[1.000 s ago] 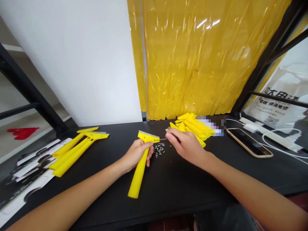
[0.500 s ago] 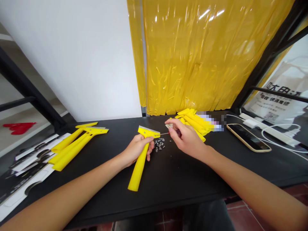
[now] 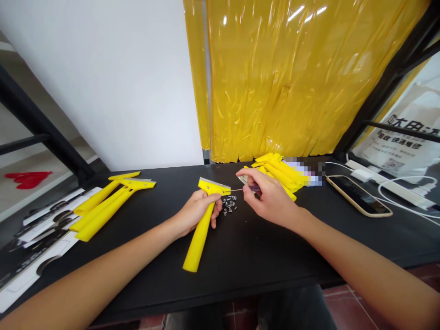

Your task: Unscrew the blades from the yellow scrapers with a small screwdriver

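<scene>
My left hand (image 3: 202, 208) is closed around the neck of a yellow scraper (image 3: 196, 250), just below its wide head, which has a metal blade along the top edge. The scraper's handle slants down toward me. In my right hand (image 3: 271, 198) is a screwdriver (image 3: 235, 189); its thin shaft reaches left to a screw at the right end of the scraper head. My fingers cover most of the screwdriver's dark handle, and the index finger and thumb are somewhat apart. Beneath the scraper head lies a small heap of screws and nuts (image 3: 229, 205) on the black table (image 3: 254, 261).
Several yellow scrapers (image 3: 106, 208) lie at left over white and black packaging cards (image 3: 58, 250). More yellow handles (image 3: 285, 174) are piled behind my right hand. At right are a phone (image 3: 359, 196), a white power strip (image 3: 395, 185) and white cables. A yellow plastic curtain (image 3: 275, 82) hangs behind.
My right index finger and thumb have shifted around the screwdriver handle, and more of the handle shows between them. The scraper stays nearly in place in my left hand. The view has shifted slightly.
</scene>
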Tool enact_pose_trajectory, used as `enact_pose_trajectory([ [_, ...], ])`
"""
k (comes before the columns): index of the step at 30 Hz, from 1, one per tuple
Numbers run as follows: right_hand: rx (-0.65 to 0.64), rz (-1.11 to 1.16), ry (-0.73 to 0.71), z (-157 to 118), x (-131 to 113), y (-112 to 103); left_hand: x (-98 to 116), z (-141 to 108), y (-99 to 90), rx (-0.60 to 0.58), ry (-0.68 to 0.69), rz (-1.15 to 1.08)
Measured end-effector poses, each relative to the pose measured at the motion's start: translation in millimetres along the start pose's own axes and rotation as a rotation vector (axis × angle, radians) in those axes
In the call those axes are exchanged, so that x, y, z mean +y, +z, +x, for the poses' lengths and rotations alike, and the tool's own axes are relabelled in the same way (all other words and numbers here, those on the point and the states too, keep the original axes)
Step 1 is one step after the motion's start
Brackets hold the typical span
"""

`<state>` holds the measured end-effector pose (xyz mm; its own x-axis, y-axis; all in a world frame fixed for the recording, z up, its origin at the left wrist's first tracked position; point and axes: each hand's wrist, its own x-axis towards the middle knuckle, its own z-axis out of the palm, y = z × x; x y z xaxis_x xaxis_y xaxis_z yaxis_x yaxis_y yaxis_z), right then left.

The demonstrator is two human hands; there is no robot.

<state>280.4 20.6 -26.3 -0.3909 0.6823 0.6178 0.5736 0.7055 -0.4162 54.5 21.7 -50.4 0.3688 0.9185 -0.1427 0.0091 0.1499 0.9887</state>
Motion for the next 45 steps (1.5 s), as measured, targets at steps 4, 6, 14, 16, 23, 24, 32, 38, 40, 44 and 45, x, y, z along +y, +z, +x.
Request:
enact_pose_trajectory([
  [4,0.012,-0.034,0.084,1,0,0,-2,0,-2.2,-0.024,-0.002,0.041],
  [6,0.01,-0.034,0.102,2,2,1,-3,1,-3.3,-0.03,-0.007,0.049],
  [14,0.07,0.022,-0.039,2,-1,2,-4,1,-3.7,-0.038,-0.007,0.052],
  [16,0.083,0.015,-0.027,2,-1,1,-3,0,-3.7,-0.048,-0.003,0.063],
  [23,0.008,0.031,0.042,3,4,-3,-1,0,-3.0,-0.043,-0.027,0.065],
  [24,0.008,0.029,0.014,3,3,-3,-1,0,-2.8,-0.044,-0.027,0.057],
  [32,0.003,0.02,-0.094,1,-1,-2,1,2,-1.6,-0.015,-0.023,0.01],
  [38,-0.008,0.069,-0.004,1,-1,-3,4,1,-1.7,-0.025,-0.059,0.059],
  [40,0.006,0.078,-0.02,2,-2,-4,5,0,-1.7,-0.034,-0.07,0.074],
  [44,0.018,0.087,-0.045,2,-2,-4,7,-2,0.0,-0.019,-0.082,0.087],
  [45,0.022,0.088,-0.047,2,-2,-4,7,-3,0.6,-0.02,-0.083,0.091],
])
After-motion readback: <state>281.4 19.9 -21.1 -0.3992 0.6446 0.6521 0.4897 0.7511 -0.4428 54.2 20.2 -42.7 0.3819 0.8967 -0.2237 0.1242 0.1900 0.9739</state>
